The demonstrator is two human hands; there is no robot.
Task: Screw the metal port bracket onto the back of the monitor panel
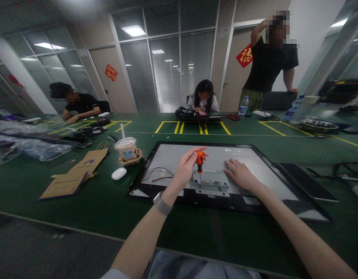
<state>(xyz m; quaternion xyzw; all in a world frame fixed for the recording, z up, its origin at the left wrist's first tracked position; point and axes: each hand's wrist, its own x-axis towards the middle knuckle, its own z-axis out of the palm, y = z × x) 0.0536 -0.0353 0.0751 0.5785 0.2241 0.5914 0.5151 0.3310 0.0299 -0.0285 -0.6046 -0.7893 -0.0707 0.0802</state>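
Observation:
My left hand is closed around the orange and black handle of a screwdriver. The screwdriver stands upright, its shaft pointing down at a metal bracket with several connector ports. That bracket sits near the close edge of a flat display panel, which lies on the table with its grey metal back up and a black frame around it. My right hand rests flat on the panel's back, fingers spread, holding nothing. Thin wires lie on the panel left of the bracket. Whether the screwdriver's tip meets a screw is too small to tell.
Left of the panel are a white mouse, a lidded drink cup with a straw, and a brown paper bag. A black slab lies to the right. Across the green table, two people sit and one stands.

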